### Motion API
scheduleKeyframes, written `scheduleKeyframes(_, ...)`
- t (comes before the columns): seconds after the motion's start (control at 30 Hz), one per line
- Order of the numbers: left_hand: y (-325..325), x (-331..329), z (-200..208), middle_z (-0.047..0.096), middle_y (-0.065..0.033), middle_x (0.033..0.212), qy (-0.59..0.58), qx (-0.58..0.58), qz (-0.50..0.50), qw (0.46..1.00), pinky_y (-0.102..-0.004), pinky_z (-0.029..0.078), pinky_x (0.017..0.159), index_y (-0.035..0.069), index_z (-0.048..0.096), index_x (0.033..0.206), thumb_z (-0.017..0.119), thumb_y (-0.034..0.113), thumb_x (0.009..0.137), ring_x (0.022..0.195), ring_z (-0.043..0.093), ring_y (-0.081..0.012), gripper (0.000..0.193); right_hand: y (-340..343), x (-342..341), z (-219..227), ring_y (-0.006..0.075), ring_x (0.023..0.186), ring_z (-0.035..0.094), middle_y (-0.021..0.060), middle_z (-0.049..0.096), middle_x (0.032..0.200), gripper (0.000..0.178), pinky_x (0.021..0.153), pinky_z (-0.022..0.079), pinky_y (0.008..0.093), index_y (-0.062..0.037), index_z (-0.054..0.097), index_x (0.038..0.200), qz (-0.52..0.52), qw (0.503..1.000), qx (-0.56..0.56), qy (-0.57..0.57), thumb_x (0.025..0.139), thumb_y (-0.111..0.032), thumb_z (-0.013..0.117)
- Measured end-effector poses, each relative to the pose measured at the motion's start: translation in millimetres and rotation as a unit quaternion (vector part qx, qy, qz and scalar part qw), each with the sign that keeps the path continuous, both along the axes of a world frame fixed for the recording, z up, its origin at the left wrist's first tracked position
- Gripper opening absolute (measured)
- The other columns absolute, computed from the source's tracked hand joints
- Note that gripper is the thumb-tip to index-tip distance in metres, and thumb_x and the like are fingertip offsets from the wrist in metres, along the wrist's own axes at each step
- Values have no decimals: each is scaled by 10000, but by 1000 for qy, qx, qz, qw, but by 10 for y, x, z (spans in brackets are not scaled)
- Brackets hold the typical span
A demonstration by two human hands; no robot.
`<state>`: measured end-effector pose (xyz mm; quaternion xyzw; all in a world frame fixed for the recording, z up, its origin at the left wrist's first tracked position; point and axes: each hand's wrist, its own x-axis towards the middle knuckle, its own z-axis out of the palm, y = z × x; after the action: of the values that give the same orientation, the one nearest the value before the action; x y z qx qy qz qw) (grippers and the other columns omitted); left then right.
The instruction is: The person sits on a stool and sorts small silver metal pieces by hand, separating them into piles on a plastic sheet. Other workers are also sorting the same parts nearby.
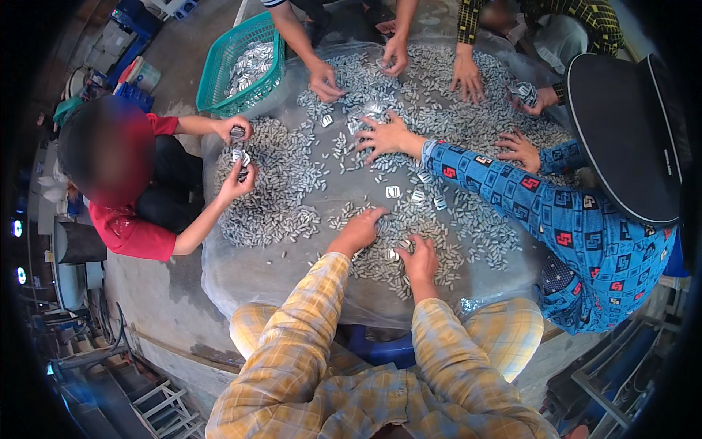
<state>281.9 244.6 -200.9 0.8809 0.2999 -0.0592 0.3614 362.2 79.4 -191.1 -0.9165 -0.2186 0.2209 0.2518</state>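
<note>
Many small silvery metal pieces (292,183) lie spread over a clear plastic sheet (248,271) on the floor. My left hand (360,229) rests palm down on the pieces near the middle, fingers loosely curled. My right hand (419,257) presses on a cluster of pieces beside it, with a small flat square piece (393,254) at its fingertips. Both my sleeves are yellow plaid. Whether either hand grips a piece is hidden under the fingers.
A person in red (131,212) at the left holds pieces in both hands. A person in a blue patterned sleeve (526,194) reaches in from the right. Other hands (395,55) work at the far side. A green basket (245,62) with pieces stands at the back left.
</note>
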Motion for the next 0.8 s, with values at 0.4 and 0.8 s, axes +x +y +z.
scheduleKeyframes(0.4,266,-241,178,585,-24,648,-52,-142,188,970,-237,451,584,38,609,784,748,242,669,621,562,-92,273,-32,229,-597,290,750,579,117,573,801,140,673,468,385,-32,609,741,-144,973,175,36,707,-161,652)
scheduleKeyframes(0.8,-46,-218,-2,632,-134,934,22,3,40,999,-369,465,774,148,645,972,741,277,610,876,593,-312,396,33,0,-191,263,643,595,118,595,678,253,572,474,354,-62,527,770,-29,985,80,151,668,-200,712)
